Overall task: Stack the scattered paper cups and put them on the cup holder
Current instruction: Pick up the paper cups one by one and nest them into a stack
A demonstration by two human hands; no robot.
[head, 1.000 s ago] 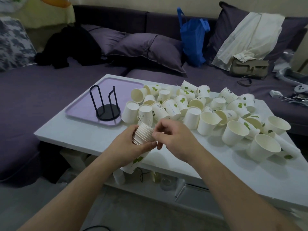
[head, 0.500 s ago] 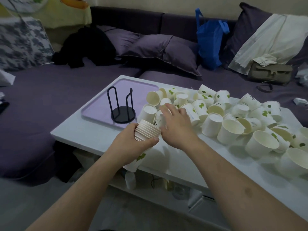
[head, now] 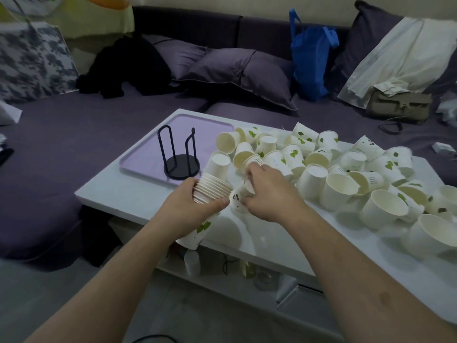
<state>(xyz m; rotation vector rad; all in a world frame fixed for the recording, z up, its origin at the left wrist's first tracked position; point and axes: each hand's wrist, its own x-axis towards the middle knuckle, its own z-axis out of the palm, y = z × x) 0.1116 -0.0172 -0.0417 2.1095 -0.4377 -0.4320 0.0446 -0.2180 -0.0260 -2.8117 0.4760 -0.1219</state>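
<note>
left hand [head: 183,209] grips a nested cup stack [head: 210,194] tilted at the near table edge, rims up-right. right hand [head: 265,194] holds a single cup [head: 238,198] just beside the stack's mouth. loose cups [head: 333,174] piled on white table [head: 128,194], right. black cup holder [head: 179,157] on lilac tray [head: 148,159], behind the stack.

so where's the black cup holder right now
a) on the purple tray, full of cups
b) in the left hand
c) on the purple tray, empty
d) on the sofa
c: the cup holder stands on the purple tray with no cups in it, while the left hand grips the stack.
</note>
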